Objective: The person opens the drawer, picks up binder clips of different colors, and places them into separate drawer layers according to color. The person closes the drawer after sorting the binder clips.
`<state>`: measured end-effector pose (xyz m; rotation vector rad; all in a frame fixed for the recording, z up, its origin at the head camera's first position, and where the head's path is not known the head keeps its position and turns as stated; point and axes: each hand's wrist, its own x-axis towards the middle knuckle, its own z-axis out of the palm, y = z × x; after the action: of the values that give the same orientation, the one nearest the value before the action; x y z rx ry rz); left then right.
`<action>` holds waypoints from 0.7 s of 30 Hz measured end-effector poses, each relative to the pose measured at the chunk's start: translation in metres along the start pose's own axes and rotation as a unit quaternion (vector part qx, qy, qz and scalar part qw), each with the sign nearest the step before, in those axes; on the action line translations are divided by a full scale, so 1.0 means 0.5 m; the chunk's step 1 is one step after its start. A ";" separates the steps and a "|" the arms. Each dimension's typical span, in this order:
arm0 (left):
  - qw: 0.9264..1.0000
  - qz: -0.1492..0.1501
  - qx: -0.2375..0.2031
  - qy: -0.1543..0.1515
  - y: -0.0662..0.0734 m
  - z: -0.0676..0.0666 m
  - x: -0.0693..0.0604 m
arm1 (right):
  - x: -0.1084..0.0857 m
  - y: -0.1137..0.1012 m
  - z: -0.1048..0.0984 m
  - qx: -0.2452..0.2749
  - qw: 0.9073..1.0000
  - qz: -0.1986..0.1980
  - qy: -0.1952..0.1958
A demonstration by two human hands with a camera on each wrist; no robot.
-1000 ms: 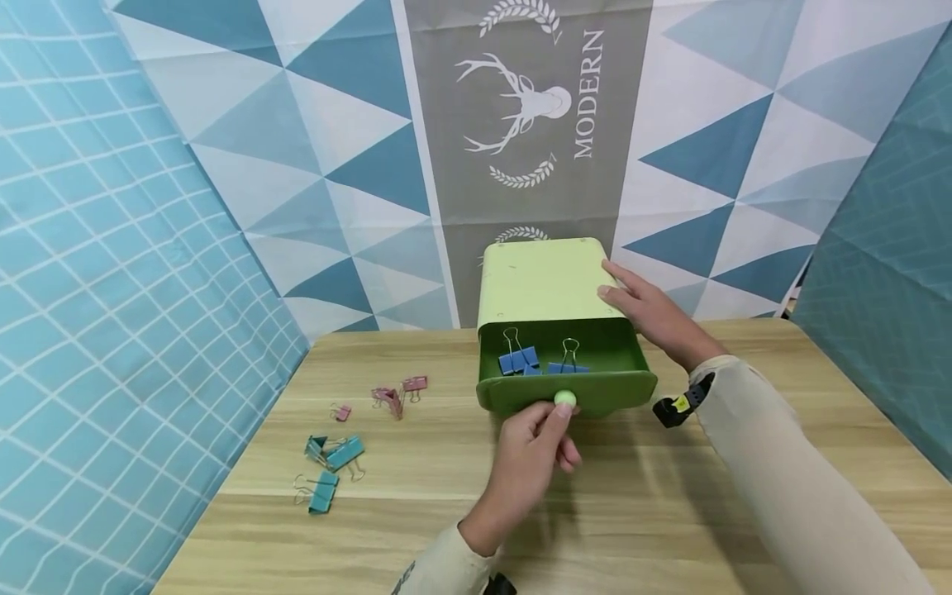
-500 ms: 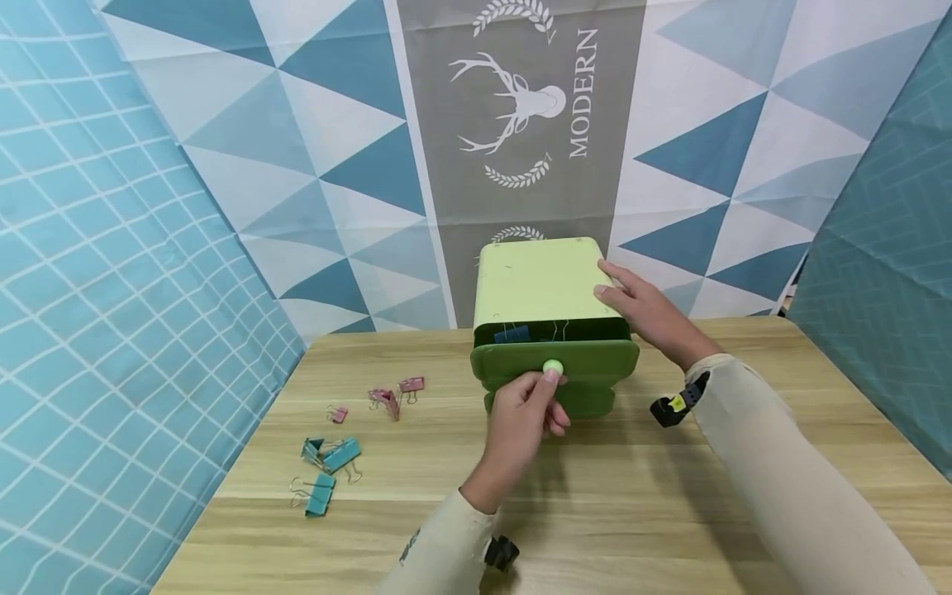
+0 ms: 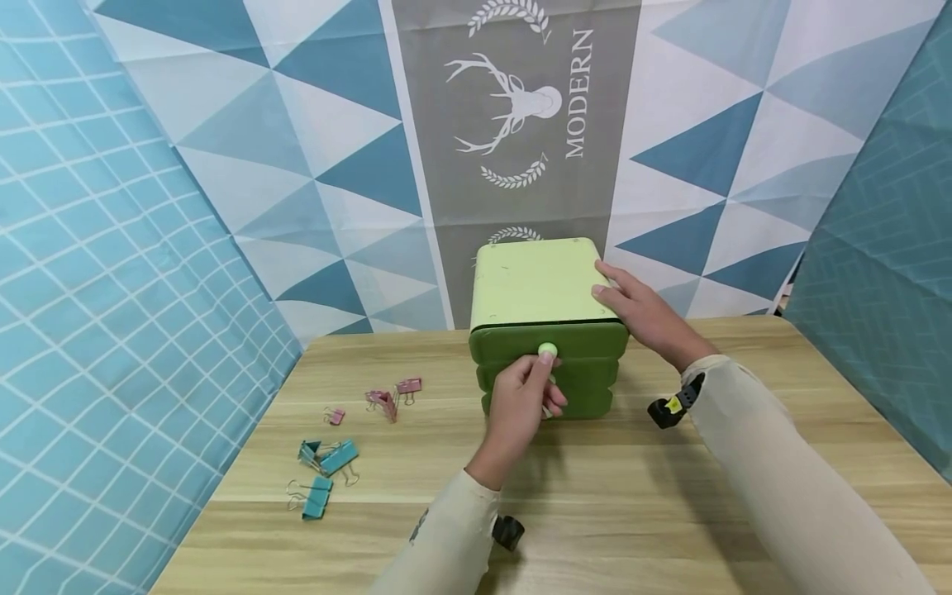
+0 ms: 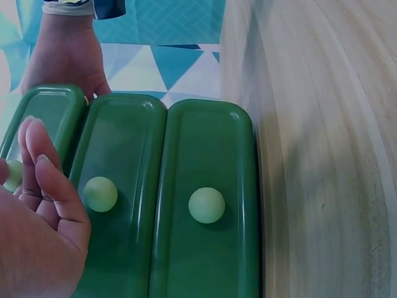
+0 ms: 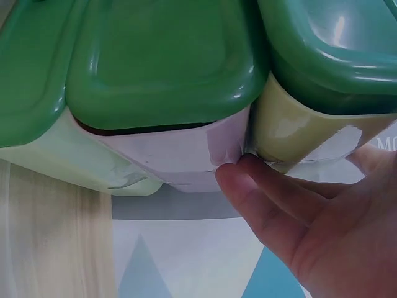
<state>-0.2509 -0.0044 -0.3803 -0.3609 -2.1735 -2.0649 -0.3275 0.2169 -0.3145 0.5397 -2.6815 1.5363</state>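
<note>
A drawer unit with a pale green top (image 3: pixel 537 281) stands on the table, its three dark green fronts stacked. The top drawer front (image 3: pixel 506 343) lies nearly flush with the casing, a thin dark line above it. My left hand (image 3: pixel 518 405) pinches that drawer's round pale knob (image 3: pixel 548 350) between thumb and finger. My right hand (image 3: pixel 647 312) rests on the unit's right side and top edge, fingers extended. In the left wrist view the lower knobs (image 4: pixel 206 205) show beside my left hand (image 4: pixel 46 217); in the right wrist view my right fingers (image 5: pixel 260 198) touch the casing's side.
Teal binder clips (image 3: pixel 317 497) and pink binder clips (image 3: pixel 383 402) lie on the wooden table (image 3: pixel 595 529), left of the unit. Behind the unit hangs a patterned cloth (image 3: pixel 684 140); a blue checked cloth (image 3: pixel 111 273) borders the left.
The top drawer has slid inward with my left hand on its knob, and the blue clips inside are now out of sight. My right hand has stayed against the unit.
</note>
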 end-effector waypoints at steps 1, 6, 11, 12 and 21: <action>1.000 0.001 0.001 0.001 0.000 0.000 0.001 | 0.000 -0.001 0.000 -0.001 1.000 0.000 -0.001; 1.000 -0.001 0.000 0.003 -0.002 0.000 0.006 | -0.001 -0.008 -0.002 0.000 1.000 0.008 -0.010; 1.000 -0.003 0.004 0.004 -0.004 0.000 0.013 | -0.004 -0.016 -0.005 -0.001 1.000 0.013 -0.015; 1.000 -0.002 0.006 0.003 -0.005 0.000 0.014 | -0.005 -0.017 -0.005 -0.003 1.000 0.013 -0.014; 1.000 0.002 0.022 0.004 -0.010 -0.002 0.017 | -0.005 -0.019 -0.001 -0.021 1.000 0.012 -0.008</action>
<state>-0.2604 -0.0050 -0.3827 -0.3523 -2.2082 -2.0095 -0.3224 0.2137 -0.3069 0.5220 -2.7358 1.4843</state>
